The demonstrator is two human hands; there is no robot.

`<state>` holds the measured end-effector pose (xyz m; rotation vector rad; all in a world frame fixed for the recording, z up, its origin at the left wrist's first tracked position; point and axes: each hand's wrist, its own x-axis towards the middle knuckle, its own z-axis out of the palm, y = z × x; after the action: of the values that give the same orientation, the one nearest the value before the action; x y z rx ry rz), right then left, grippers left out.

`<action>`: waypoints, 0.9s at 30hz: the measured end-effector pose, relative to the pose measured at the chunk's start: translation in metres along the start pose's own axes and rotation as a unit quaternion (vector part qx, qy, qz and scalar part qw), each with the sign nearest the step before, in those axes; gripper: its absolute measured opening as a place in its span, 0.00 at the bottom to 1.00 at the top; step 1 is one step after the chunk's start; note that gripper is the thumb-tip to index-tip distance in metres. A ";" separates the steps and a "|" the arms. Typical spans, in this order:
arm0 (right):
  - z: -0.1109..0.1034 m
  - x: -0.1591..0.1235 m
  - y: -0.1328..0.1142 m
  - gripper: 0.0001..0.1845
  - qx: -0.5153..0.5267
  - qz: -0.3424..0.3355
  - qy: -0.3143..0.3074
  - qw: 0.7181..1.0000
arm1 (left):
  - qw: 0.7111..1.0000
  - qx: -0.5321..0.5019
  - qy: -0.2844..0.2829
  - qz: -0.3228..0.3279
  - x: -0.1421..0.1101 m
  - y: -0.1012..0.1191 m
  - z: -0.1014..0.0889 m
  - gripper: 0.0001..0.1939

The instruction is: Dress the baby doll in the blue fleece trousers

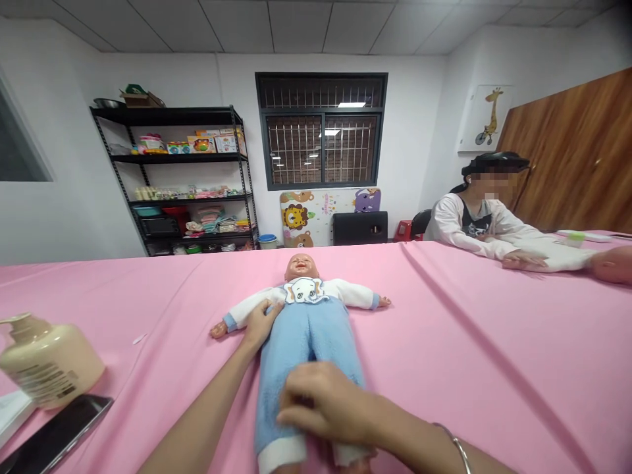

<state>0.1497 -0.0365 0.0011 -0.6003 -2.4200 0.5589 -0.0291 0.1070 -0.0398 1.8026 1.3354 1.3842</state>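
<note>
A baby doll [316,336] lies on its back on the pink-covered table, head away from me and arms spread. It wears a white top with an elephant patch [305,291] and fluffy light-blue trousers with white cuffs. Along the doll's left-hand side in the picture, my left hand [263,320] grips it near the waist, just below the sleeve; some fingers are hidden. My right hand [320,401] is curled into a loose fist above the lower trouser legs, slightly blurred. Nothing shows in its fingers, and whether it touches the cloth is unclear.
At left stand a beige pump bottle [54,362] and a black phone [59,434]. Across the table on the right sits a person [469,217] with hands by another doll [557,253]. A black shelf [182,158] with toys and folded cloths stands against the back wall.
</note>
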 end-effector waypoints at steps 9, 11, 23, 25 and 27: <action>-0.023 0.006 0.090 0.09 0.002 0.162 0.279 0.946 | 0.998 -0.020 0.061 -0.005 0.002 -0.015 0.002 0.21; -0.025 0.004 0.107 0.10 0.027 0.197 0.342 0.918 | 0.998 -0.018 0.062 -0.008 0.002 -0.016 0.002 0.21; -0.028 -0.015 0.147 0.13 0.397 0.367 0.415 0.732 | 0.995 -0.012 0.093 -0.023 -0.001 -0.014 0.004 0.15; -0.027 -0.014 0.144 0.12 0.396 0.355 0.409 0.741 | 0.996 -0.012 0.085 -0.021 -0.002 -0.012 0.004 0.14; -0.026 -0.013 0.143 0.10 0.392 0.347 0.402 0.751 | 0.996 -0.012 0.086 -0.021 -0.002 -0.010 0.003 0.13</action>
<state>0.2167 0.0788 -0.0578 -1.0542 -0.9405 1.2133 -0.0300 0.1093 -0.0503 1.6619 1.4275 1.5546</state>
